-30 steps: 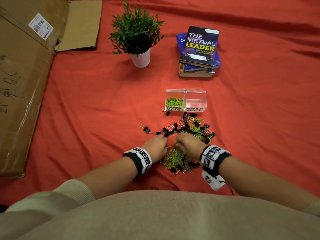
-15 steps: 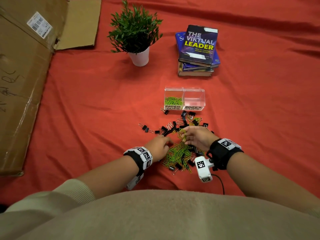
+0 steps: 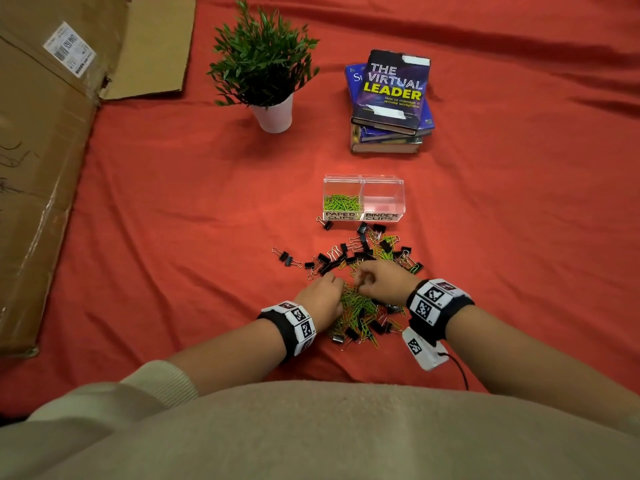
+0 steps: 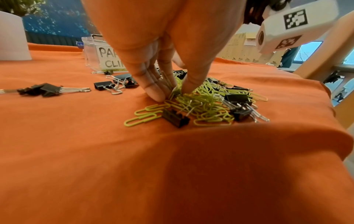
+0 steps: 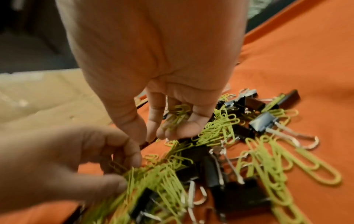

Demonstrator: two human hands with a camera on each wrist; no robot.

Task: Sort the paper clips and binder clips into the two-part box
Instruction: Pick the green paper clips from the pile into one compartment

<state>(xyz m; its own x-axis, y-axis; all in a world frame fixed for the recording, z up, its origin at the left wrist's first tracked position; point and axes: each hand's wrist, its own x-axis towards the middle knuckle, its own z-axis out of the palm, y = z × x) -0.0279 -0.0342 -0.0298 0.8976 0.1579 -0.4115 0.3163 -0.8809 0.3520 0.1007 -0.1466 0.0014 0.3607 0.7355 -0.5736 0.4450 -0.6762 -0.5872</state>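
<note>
paper clips (image 5: 177, 116) cupped in right fingers (image 5: 188, 127); left fingers (image 4: 156, 89) pinch pile clips, grip partly hidden.

left hand (image 4: 168, 50) pinching green paper clips (image 4: 203, 109)

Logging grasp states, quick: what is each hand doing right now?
Left hand: pinching green paper clips in the pile.
Right hand: curled, holding several green paper clips.

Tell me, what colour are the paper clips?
Bright yellow-green paper clips, clearest in the left wrist view.
</note>
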